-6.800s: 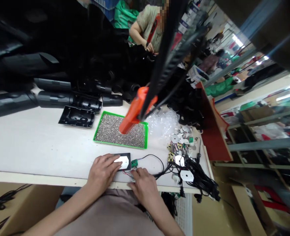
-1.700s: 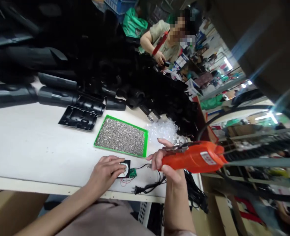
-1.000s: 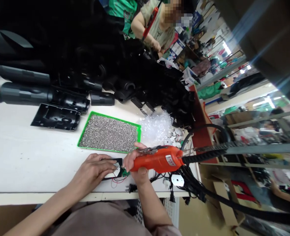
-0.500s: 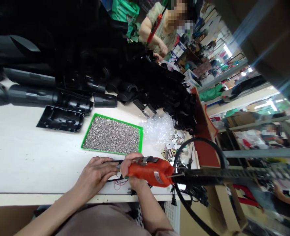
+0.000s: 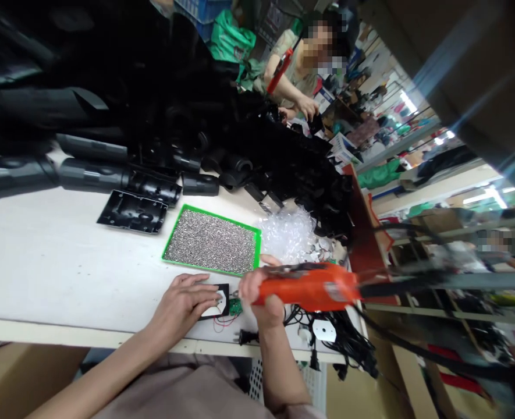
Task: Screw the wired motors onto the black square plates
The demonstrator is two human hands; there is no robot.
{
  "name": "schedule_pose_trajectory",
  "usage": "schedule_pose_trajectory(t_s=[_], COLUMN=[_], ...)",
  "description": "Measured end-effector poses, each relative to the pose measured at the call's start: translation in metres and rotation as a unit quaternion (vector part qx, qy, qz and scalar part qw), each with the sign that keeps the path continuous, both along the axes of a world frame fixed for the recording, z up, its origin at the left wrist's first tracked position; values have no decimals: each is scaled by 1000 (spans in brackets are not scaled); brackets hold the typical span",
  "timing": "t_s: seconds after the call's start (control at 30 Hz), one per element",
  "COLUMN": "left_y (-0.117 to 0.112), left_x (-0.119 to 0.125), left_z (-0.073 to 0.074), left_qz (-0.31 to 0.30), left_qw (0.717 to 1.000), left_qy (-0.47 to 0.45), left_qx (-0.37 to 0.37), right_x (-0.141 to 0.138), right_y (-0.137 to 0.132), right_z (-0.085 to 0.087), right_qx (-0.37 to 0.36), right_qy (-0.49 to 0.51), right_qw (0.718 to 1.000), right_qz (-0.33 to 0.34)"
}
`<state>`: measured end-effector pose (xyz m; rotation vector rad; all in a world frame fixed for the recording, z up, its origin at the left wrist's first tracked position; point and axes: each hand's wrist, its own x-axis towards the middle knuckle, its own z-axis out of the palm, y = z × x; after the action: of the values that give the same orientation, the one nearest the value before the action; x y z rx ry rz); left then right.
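Note:
My right hand [image 5: 261,297] is wrapped round an orange electric screwdriver [image 5: 309,286], blurred by motion, its tip pointing left. My left hand [image 5: 183,305] presses its fingers on a small black plastic part [image 5: 224,295] with a white plate [image 5: 217,304] on it, holding it to the table. The screwdriver's tip is close to that part's right edge; whether they touch I cannot tell. Beside the part lies a green circuit board [image 5: 235,306] with thin red wires [image 5: 223,322]. Just beyond my hands is a green tray [image 5: 257,247] full of small metal screws [image 5: 213,241].
A black plastic cover [image 5: 131,212] lies left of the tray, before heaped black housings [image 5: 152,183]. Clear plastic pieces [image 5: 287,233] sit at the right. Black cables [image 5: 348,337] and a white plate [image 5: 324,330] lie near the table's right corner. A co-worker [image 5: 292,70] works across the heap.
My right hand and the screwdriver have moved right, off the black part, uncovering its white plate and the circuit board. My left hand stays on the part. The camera view has shifted.

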<state>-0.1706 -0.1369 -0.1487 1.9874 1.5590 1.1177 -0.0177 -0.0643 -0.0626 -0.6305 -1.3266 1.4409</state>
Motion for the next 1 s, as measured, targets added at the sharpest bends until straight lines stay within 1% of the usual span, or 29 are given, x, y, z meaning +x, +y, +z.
schedule_pose_trajectory(t_s=[0.1,0.13,0.2,0.33,0.5,0.67,0.8,0.9,1.0], left_y=[-6,-8,-12,-17,-18,-20,-22,-23,-22], left_x=[3,4,6,8,10,14,15,11,5], left_z=[10,13,17,18,19,28,33,30,20], left_qz=[56,69,86,98,97,90,80,80,66], left_qw=[997,996,994,993,993,994,994,994,994], left_qy=[-20,-25,-28,-30,-24,-5,29,62,87], left_qx=[43,52,60,58,57,66,65,43,-3], right_x=[-7,-10,-16,-21,-16,-13,-12,-6,0], right_y=[-10,-13,-19,-24,-28,-33,-34,-31,-23], right_z=[23,28,31,27,26,24,22,25,23], right_qx=[59,66,65,52,49,51,47,52,64], right_qy=[98,108,111,108,109,103,95,70,68], right_qw=[993,992,992,993,993,993,994,996,996], right_qz=[-17,-14,1,14,27,33,35,29,-1])
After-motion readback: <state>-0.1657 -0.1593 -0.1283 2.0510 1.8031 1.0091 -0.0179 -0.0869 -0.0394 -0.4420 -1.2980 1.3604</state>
